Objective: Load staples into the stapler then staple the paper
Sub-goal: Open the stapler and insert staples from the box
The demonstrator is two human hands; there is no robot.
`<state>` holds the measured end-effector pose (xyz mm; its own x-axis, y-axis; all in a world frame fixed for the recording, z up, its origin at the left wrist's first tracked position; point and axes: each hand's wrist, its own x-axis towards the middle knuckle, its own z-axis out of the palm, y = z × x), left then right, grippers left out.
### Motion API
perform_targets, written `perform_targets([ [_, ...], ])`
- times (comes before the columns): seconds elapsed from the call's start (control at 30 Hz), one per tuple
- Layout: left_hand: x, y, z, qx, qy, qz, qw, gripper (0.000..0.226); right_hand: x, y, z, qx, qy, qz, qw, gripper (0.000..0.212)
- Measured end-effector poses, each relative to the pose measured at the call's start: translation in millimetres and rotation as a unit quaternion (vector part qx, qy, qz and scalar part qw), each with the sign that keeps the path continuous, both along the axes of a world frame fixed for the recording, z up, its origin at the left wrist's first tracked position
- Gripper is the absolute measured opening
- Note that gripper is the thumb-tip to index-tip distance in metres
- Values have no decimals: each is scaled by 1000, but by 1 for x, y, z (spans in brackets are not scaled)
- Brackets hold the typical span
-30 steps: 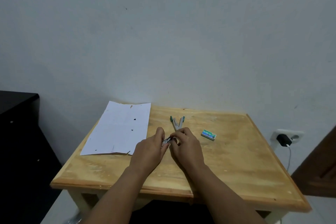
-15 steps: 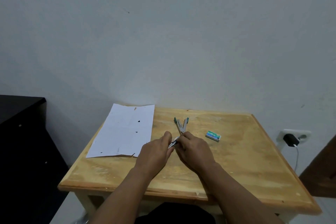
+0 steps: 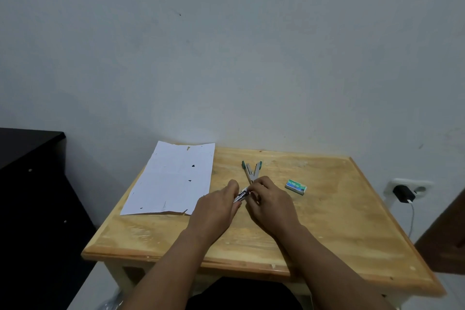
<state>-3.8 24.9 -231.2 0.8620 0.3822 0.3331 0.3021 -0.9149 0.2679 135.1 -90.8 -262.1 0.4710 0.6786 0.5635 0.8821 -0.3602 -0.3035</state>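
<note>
Both hands pinch a small metal piece, probably a staple strip [image 3: 241, 195]: left hand [image 3: 216, 211], right hand [image 3: 270, 205]. The stapler [image 3: 251, 171] lies splayed just beyond their fingertips. The strip is likely light and brittle, best held by its sides.

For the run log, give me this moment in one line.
phase: loading staples | left hand and right hand: both on staple strip | stapler: open | paper: unstapled

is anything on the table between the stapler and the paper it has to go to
Nothing visible. The opened stapler lies just right of the paper, with bare wooden table between them. The staple box sits on the far side, right of both hands.
</note>
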Motion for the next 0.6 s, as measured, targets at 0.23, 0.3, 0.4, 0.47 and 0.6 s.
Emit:
perform_targets([
  [0.23,2,-1,0,1,7,11,1000,26,-2,1,3,-61,-65,-15,996,17],
  [0.3,3,-1,0,1,7,14,1000,22,-3,1,5,-83,-78,-14,993,19],
  [0.4,3,-2,1,2,5,15,1000,20,-4,1,8,-110,-97,-2,989,21],
  [0.47,3,-3,2,8,7,12,1000,19,-6,2,10,-122,-103,0,987,21],
  [0.6,4,-5,1,36,12,2,999,18,-6,1,10,-106,-86,-19,990,18],
])
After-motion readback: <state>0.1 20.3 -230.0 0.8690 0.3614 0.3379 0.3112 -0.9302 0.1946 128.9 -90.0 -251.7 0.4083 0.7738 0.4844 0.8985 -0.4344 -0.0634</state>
